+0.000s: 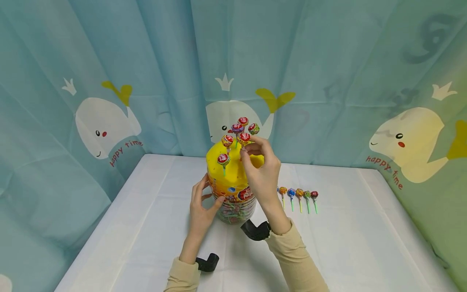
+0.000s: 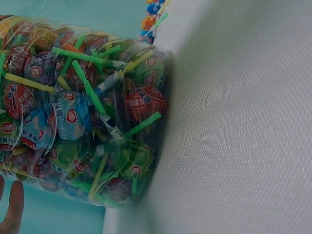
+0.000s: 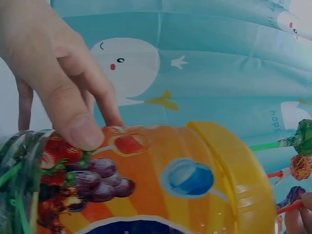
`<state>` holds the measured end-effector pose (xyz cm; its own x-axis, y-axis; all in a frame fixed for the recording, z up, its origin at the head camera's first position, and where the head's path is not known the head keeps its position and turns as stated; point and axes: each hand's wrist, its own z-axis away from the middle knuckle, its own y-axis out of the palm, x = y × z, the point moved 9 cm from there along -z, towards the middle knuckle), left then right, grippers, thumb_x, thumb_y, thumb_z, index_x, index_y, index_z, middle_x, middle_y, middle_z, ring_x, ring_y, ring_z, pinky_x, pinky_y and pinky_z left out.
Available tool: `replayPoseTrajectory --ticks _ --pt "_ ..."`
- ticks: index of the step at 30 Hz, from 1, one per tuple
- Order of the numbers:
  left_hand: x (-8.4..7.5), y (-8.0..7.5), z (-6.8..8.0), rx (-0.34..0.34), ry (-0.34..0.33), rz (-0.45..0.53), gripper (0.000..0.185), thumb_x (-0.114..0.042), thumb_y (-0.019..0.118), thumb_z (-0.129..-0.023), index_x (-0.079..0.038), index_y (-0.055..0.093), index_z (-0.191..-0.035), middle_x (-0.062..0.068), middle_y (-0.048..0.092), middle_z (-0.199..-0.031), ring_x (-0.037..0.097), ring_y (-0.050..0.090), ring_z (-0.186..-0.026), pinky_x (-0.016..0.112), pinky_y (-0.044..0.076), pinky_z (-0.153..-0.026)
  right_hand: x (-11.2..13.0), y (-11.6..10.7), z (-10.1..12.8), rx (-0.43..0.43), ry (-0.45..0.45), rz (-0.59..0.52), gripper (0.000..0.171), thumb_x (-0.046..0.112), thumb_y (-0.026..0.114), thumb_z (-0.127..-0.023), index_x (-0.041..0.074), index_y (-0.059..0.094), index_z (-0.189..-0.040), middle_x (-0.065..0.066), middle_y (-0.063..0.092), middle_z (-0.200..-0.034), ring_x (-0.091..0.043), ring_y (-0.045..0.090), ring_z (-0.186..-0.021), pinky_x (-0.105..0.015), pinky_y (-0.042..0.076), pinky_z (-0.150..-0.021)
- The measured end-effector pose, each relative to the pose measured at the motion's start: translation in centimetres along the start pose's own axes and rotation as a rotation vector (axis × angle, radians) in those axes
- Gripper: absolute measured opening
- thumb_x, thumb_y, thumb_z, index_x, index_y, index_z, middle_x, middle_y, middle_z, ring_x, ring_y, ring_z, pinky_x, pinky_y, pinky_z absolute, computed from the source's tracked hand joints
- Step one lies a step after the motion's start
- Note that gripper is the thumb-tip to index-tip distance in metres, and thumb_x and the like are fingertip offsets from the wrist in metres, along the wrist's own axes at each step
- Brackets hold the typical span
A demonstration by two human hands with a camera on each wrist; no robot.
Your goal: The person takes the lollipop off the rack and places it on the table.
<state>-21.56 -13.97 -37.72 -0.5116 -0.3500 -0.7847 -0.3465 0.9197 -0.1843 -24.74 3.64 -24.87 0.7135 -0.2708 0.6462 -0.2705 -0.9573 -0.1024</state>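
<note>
Right hand [image 1: 260, 172] pinching round glossy lollipop [image 1: 244, 139]

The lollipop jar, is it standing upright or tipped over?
Upright: the jar stands on the table, yellow lid on top, left hand steadying it.

My left hand [image 3: 58, 83] rests fingers on the lollipop jar [image 3: 146, 185], just below its yellow lid [image 3: 239, 180]; a few lollipops [image 3: 300, 146] stick out at right.

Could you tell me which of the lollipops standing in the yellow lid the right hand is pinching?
The red-wrapped lollipop nearest the right hand, at the cluster's lower right; its fingertips pinch the stick. The others stand untouched.
</note>
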Motion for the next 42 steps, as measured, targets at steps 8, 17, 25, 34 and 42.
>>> replayPoseTrajectory --ticks 8,17,25,34,42 --pt "-0.1 0.0 0.0 -0.006 0.011 0.002 0.071 -0.003 0.072 -0.079 0.004 0.041 -0.142 0.028 0.049 -0.127 0.032 0.048 -0.116 0.054 0.051 -0.081 0.5 -1.1 0.3 -0.027 -0.004 -0.009 0.029 0.001 0.066 -0.086 0.000 0.061 -0.115 -0.016 0.068 -0.085 -0.026 0.063 -0.080 -0.032 0.050 -0.086" --pt "3.1 0.4 0.2 -0.015 0.014 -0.002 0.076 -0.004 0.074 -0.078 -0.005 0.039 -0.146 0.019 0.049 -0.132 0.022 0.048 -0.118 0.045 0.051 -0.083 -0.3 -3.1 2.1 -0.037 0.038 0.032 0.029 -0.001 0.066 -0.085 0.000 0.062 -0.114 -0.016 0.067 -0.084 -0.023 0.060 -0.079 -0.032 0.045 -0.089" --pt "3.9 0.4 0.4 -0.012 0.028 0.003 0.074 -0.018 0.074 -0.083 -0.015 0.039 -0.148 0.012 0.049 -0.134 0.016 0.048 -0.121 0.042 0.052 -0.084 -2.1 -5.1 4.4 -0.053 0.090 0.111 0.028 -0.001 0.067 -0.085 0.001 0.063 -0.113 -0.013 0.067 -0.084 -0.013 0.058 -0.080 -0.020 0.046 -0.080" --pt "1.8 0.4 0.2 -0.003 -0.002 -0.003 0.075 0.000 0.072 -0.078 0.001 0.038 -0.145 0.026 0.047 -0.131 0.028 0.046 -0.118 0.055 0.049 -0.084 -4.2 -6.8 7.1 -0.067 0.148 0.153 0.030 -0.003 0.069 -0.083 0.001 0.064 -0.112 -0.012 0.067 -0.081 -0.002 0.056 -0.075 -0.014 0.046 -0.071" --pt "0.0 0.3 0.1 0.007 -0.005 0.004 0.072 -0.001 0.072 -0.079 0.003 0.039 -0.143 0.026 0.047 -0.129 0.027 0.047 -0.117 0.054 0.049 -0.083 -6.0 -7.8 8.9 -0.069 0.220 0.209 0.031 -0.008 0.070 -0.080 -0.002 0.063 -0.110 -0.013 0.067 -0.080 -0.002 0.054 -0.075 -0.014 0.043 -0.076"
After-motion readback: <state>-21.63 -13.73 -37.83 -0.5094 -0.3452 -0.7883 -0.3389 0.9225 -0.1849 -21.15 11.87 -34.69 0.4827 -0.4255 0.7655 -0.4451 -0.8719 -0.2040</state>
